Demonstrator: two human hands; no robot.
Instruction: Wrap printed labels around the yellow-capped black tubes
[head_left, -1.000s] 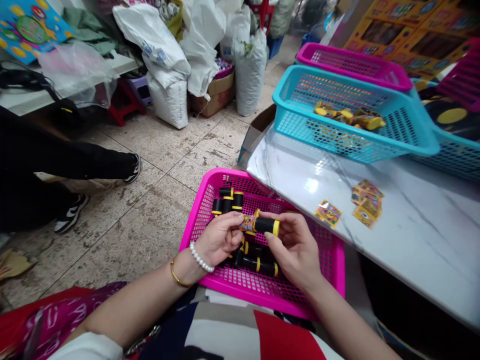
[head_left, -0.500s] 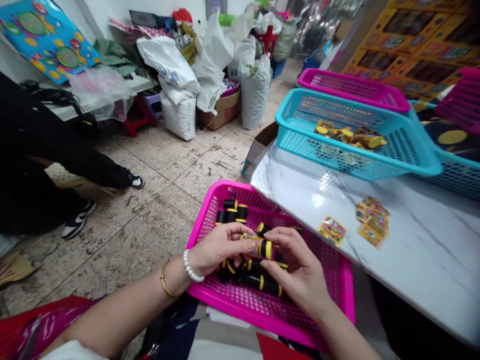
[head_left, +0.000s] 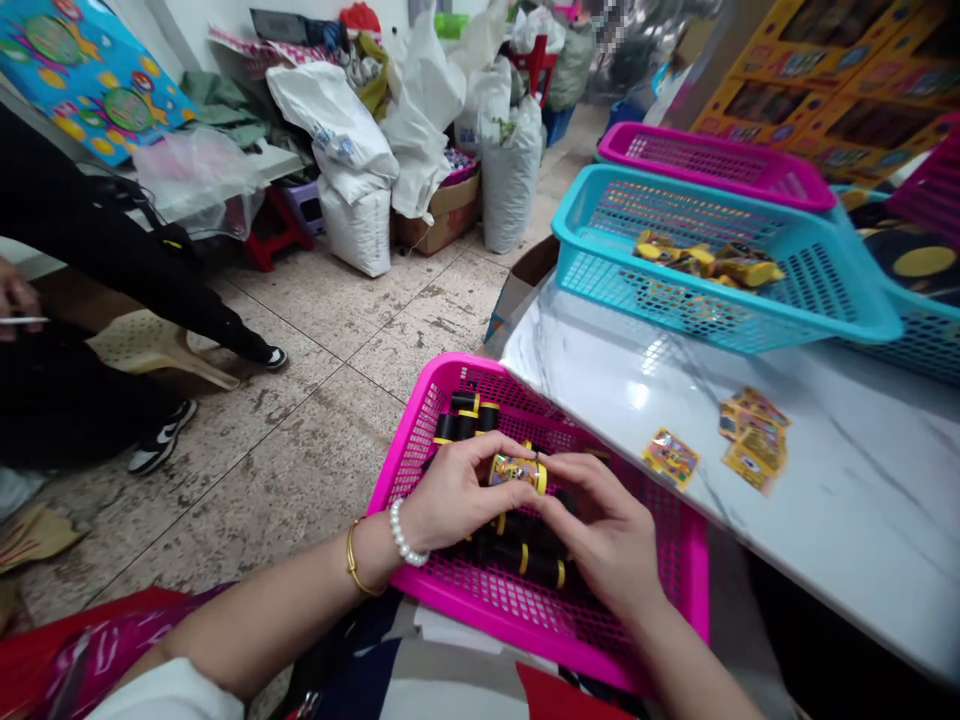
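A small cylinder with a yellow end cap and a colourful printed label (head_left: 516, 472) lies sideways between my two hands, above a pink basket (head_left: 694, 600). My left hand (head_left: 459, 490), wearing a pearl bracelet, grips its left end with thumb and fingers. Thumb and fingertips of my right hand (head_left: 604, 520) close on the yellow-capped right end. Beneath them, several black cylinders with yellow caps (head_left: 504, 555) lie in the basket, partly hidden by my hands. On the marble-patterned table (head_left: 600, 400) to the right are a single printed label (head_left: 671, 458) and a small pile of labels (head_left: 756, 440).
A blue basket (head_left: 720, 325) on the table holds several yellow-wrapped pieces (head_left: 705, 262). Behind it are a pink basket (head_left: 720, 185) and stacked yellow boxes (head_left: 810, 90). White sacks (head_left: 356, 215) stand on the floor. At left, a person in black trousers (head_left: 172, 280) is beside a low stool (head_left: 142, 340).
The label now reaches the cylinder's right cap, where a black band showed before. My left hand has shifted slightly right and up, and my right fingers have closed in on the cap.
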